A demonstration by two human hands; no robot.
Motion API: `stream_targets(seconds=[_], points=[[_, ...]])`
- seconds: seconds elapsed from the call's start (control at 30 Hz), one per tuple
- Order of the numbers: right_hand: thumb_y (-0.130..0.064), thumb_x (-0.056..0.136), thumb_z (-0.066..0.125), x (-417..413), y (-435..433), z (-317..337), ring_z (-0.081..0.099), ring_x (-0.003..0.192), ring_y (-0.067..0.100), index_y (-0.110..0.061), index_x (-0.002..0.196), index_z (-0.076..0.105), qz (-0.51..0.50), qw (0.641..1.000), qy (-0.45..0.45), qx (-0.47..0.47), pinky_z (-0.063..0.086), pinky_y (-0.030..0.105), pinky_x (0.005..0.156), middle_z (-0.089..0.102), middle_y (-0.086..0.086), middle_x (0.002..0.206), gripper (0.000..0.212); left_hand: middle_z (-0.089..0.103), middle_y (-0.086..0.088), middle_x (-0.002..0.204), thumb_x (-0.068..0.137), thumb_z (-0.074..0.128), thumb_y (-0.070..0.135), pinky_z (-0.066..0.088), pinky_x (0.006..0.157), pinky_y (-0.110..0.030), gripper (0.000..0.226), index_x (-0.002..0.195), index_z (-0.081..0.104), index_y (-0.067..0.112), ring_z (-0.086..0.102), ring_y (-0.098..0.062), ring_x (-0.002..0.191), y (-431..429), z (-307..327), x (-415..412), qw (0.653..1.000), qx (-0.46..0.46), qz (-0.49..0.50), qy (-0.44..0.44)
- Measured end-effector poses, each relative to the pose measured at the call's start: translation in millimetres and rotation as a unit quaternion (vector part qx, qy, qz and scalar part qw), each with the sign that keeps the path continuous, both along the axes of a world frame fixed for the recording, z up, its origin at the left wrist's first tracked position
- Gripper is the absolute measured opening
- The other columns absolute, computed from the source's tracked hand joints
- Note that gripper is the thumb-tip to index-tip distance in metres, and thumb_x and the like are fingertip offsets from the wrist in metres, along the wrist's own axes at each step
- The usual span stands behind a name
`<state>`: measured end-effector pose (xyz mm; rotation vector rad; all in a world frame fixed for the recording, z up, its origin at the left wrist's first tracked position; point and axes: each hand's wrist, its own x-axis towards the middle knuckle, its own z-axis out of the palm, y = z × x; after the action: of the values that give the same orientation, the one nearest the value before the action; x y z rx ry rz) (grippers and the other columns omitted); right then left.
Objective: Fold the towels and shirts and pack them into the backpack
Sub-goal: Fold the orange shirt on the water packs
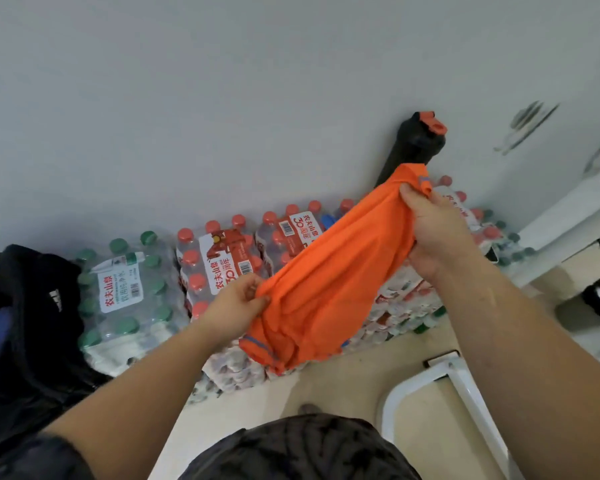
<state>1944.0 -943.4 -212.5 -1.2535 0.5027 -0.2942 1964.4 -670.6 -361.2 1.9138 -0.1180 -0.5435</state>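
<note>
An orange shirt (329,271) with grey-striped sleeve cuffs hangs bunched in the air between my hands, above stacked water packs. My left hand (234,306) pinches its lower left edge. My right hand (433,233) grips the upper right end near a cuff. A black backpack (25,327) with a blue inside sits at the far left, partly cut off by the frame edge.
Shrink-wrapped packs of bottled water (219,268) with red and green caps line the wall. A black bottle with an orange lid (413,147) stands behind the shirt. A white metal frame (465,382) lies on the floor at right. A white cabinet (568,209) stands at far right.
</note>
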Motion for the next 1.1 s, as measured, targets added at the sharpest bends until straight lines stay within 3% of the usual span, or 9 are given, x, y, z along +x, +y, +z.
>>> stream_targets(seconds=[0.1,0.2,0.33,0.4,0.53,0.67,0.77,0.9,1.1], points=[[-0.025,0.098,0.059,-15,-46,-32,0.065,0.105,0.020,-0.021,0.103,0.068,-0.057,0.972,0.125,-0.192,0.053,0.038,0.092,0.069,-0.006,0.101,0.010,0.071,-0.011,0.083,0.092,0.068,0.016,0.051,0.074,-0.042,0.006,0.087,0.065,0.018,0.062,-0.018,0.073,3,29,16,0.999,-0.010,-0.003,-0.052],[-0.039,0.084,0.075,-30,-57,-54,0.052,0.126,0.026,-0.017,0.142,0.048,-0.018,0.908,0.231,-0.348,0.045,0.041,0.100,0.055,0.005,0.137,0.068,0.069,0.001,0.077,0.093,0.068,0.009,0.050,0.069,-0.032,0.008,0.087,0.066,0.014,0.061,-0.010,0.070,-8,70,26,0.993,-0.028,-0.038,-0.104],[-0.070,0.054,0.083,-29,-3,-49,0.027,0.148,0.014,-0.034,0.158,0.017,0.218,0.851,0.065,-0.473,0.028,0.040,0.119,0.028,-0.005,0.162,0.128,0.065,0.001,0.068,0.092,0.069,0.008,0.047,0.061,-0.026,0.007,0.087,0.066,0.011,0.057,-0.009,0.061,-36,120,23,0.983,-0.043,-0.132,-0.121],[-0.064,0.064,0.082,-22,36,-41,0.039,0.141,0.009,-0.037,0.154,0.025,0.319,0.813,-0.018,-0.486,0.033,0.034,0.116,0.044,-0.009,0.153,0.110,0.063,0.005,0.061,0.091,0.069,0.004,0.043,0.055,-0.021,0.010,0.084,0.066,0.010,0.053,-0.006,0.055,-48,137,21,0.980,-0.048,-0.134,-0.142],[-0.025,0.090,0.069,-3,63,-43,0.067,0.089,0.014,-0.024,0.108,0.070,0.275,0.841,-0.075,-0.460,0.052,0.040,0.082,0.072,-0.002,0.095,0.018,0.066,-0.001,0.078,0.084,0.078,0.017,0.051,0.057,-0.025,0.015,0.092,0.065,0.014,0.061,-0.013,0.064,-38,139,22,0.978,-0.089,-0.019,-0.187],[-0.012,0.099,0.056,-3,66,-34,0.071,0.093,0.018,-0.022,0.092,0.075,0.277,0.942,-0.044,-0.183,0.055,0.039,0.092,0.076,0.002,0.097,0.022,0.065,0.005,0.123,0.065,0.077,0.057,0.053,0.094,-0.026,0.069,0.126,0.059,0.030,0.064,-0.009,0.111,3,85,13,0.996,-0.069,-0.026,-0.043],[-0.014,0.103,0.048,-3,66,-31,0.072,0.100,0.022,-0.022,0.098,0.076,0.261,0.965,-0.013,0.029,0.053,0.046,0.099,0.076,0.007,0.105,0.030,0.060,0.011,0.134,0.067,0.087,0.049,0.049,0.105,-0.036,0.084,0.140,0.051,0.031,0.058,-0.006,0.122,16,44,-2,0.997,-0.013,-0.066,0.027],[-0.025,0.104,0.045,-1,62,-26,0.067,0.114,0.030,0.000,0.130,0.059,0.194,0.955,-0.003,0.224,0.059,0.042,0.088,0.066,0.021,0.126,0.038,0.072,0.005,0.119,0.083,0.081,0.014,0.054,0.091,-0.028,0.050,0.128,0.061,0.023,0.068,-0.011,0.110,6,25,-17,0.992,-0.069,-0.074,0.080],[-0.030,0.106,0.043,-2,42,-34,0.069,0.111,0.033,0.002,0.125,0.063,0.106,0.965,0.030,0.236,0.060,0.045,0.086,0.069,0.022,0.122,0.043,0.075,0.002,0.115,0.094,0.068,0.019,0.053,0.093,-0.036,0.022,0.115,0.072,0.018,0.069,-0.016,0.110,-6,36,-14,0.980,-0.170,0.095,0.040]])
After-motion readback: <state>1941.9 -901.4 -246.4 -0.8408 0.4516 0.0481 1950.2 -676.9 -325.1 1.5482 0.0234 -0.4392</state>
